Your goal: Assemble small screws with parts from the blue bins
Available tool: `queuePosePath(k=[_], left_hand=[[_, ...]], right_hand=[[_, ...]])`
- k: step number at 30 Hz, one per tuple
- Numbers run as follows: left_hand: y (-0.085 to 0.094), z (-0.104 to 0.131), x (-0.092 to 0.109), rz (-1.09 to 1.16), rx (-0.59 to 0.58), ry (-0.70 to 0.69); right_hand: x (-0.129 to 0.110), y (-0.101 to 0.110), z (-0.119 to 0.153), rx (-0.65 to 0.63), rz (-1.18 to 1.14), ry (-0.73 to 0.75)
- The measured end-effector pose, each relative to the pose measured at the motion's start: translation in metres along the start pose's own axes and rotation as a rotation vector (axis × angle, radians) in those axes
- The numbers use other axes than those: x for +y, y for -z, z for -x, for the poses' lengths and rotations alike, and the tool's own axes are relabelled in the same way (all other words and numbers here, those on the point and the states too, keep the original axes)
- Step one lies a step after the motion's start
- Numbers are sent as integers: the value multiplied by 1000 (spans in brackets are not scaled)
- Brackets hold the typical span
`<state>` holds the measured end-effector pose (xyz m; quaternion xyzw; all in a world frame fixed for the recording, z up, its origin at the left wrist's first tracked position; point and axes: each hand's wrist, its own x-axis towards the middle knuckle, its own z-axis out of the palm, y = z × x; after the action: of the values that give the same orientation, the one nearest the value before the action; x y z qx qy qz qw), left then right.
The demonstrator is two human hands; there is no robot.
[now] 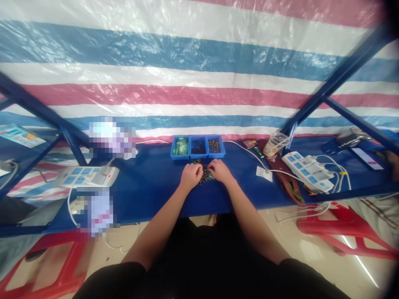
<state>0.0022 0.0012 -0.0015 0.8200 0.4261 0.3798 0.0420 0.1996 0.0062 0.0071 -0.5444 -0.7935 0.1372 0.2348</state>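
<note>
Both hands meet over a small pile of brass-and-dark screw-like pieces (204, 177) on the blue tabletop (140, 182). My left hand (191, 176) is closed at the pile's left side, its fingers pinched together. My right hand (220, 170) is at the right side, fingers curled in and pinched. Whatever sits between the fingertips is too small to make out. Just beyond the hands stands a blue three-compartment tray (181, 157). Green pieces (181, 146) fill its left compartment, dark pieces (198, 147) the middle one, and small metallic pieces (215, 145) the right one.
White power strips (307, 171) with cables lie to the right, another power strip (87, 176) to the left. A plastic cup (275, 143), a white packet (264, 174) and a brown strap (286, 178) are on the right. Blue metal posts (321, 99) flank the table; red stools (346, 228) stand below.
</note>
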Motion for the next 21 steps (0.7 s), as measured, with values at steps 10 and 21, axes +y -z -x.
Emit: queuePosePath(k=[10, 21], left_hand=[[-1, 0, 1, -16, -5, -35], [-1, 1, -1, -13, -49, -65]], right_hand=[[-18, -1, 5, 291, -526, -162], [-34, -12, 19, 364, -728, -281]])
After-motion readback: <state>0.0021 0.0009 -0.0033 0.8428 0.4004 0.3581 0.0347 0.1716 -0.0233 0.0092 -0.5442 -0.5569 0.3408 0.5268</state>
